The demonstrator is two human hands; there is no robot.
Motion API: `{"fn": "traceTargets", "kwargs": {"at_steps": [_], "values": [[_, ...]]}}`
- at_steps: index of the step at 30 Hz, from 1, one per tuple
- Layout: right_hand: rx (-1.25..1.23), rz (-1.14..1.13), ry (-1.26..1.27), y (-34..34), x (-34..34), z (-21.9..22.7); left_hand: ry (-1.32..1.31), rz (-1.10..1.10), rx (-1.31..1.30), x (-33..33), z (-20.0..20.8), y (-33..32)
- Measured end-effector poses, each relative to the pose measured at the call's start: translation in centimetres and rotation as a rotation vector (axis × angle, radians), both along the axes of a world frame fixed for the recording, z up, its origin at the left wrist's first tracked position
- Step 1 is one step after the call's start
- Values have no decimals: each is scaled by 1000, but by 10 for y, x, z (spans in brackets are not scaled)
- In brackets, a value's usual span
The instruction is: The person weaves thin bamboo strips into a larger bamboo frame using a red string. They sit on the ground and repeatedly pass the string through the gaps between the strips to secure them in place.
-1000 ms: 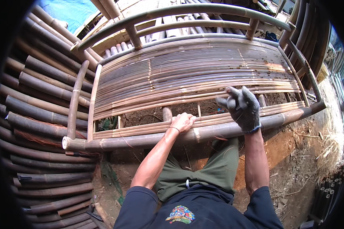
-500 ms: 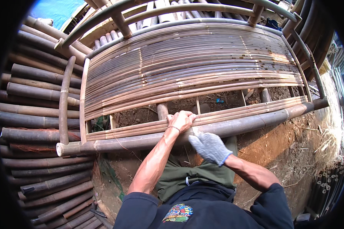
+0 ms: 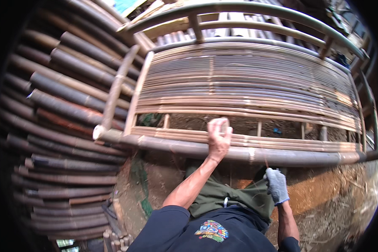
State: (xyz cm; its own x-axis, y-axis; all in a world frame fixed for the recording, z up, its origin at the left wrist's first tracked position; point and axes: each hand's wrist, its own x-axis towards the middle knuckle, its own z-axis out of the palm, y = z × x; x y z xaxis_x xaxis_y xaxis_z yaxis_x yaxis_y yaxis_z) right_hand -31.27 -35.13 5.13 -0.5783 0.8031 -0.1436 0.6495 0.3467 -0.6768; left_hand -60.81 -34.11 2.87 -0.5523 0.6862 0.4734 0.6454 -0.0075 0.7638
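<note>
Here on my feed, the bamboo seat (image 3: 139,90) sits straight ahead of the person, backrest (image 3: 262,26) on the far side. Most of the deck is filled: narrow slats (image 3: 260,86) lie close together across the back and middle. What's left uncovered is a long gap toward the front, with bare ground and short crosspieces (image 3: 259,128) showing through it. Between that gap and the thick front pole (image 3: 298,157) lies another band, the front slats (image 3: 273,143).

Direction: the seat's long axis runs left to right, its right end dipping slightly lower in my view; slats and pole follow it, and the pole's cut end (image 3: 98,132) points left.

The bare left hand (image 3: 219,140) is over the front slats, fingers bent toward the gap; blur means I can't tell whether that grip pinches one. The gloved right hand (image 3: 277,185) hangs just this side of the pole, fingertips curled, contents unreadable.
</note>
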Motion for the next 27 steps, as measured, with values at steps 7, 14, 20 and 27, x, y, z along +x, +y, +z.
{"fn": "traceTargets", "kwargs": {"at_steps": [7, 14, 20, 27], "values": [[-881, -1096, 1070, 40, 137, -67, -1039, 767, 85, -106, -22, -143], [683, -893, -627, 86, 256, -25, -526, 346, -396, -65, 16, -176], [-228, -118, 202, 43, -24, 46, -629, -150, -490, 97, 86, -173], [-321, 454, 438, -2, -160, 139, 343, -432, -659, 64, 129, -190]]}}
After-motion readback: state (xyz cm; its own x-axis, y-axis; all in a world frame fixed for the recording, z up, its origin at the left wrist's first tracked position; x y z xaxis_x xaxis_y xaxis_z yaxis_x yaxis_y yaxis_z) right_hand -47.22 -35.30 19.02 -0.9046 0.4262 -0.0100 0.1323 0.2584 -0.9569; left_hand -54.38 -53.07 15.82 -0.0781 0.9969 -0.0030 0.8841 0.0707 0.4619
